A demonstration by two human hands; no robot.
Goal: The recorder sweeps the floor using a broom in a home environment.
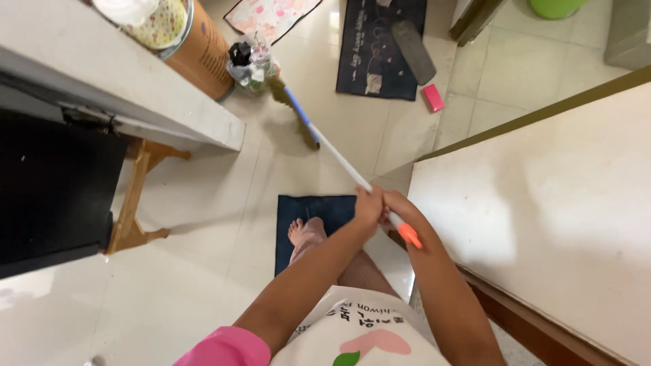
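Note:
I hold a long broom with both hands. Its white handle (339, 159) has a blue section near the head and an orange cap (409, 235) at my end. My left hand (368, 205) grips the handle higher up; my right hand (397, 205) grips it just behind, near the orange cap. The olive broom head (293, 115) rests on the pale tiled floor, close to a small bag of rubbish (251, 64). My bare foot (304, 232) stands on a dark blue mat (315, 227).
A white counter (102, 81) with a wooden stool (135, 203) beneath is at left, a brown drum (200, 54) behind. A white panel (542, 203) fills the right. A dark doormat (380, 47), a pink block (432, 97) and a patterned mat (268, 15) lie on the floor.

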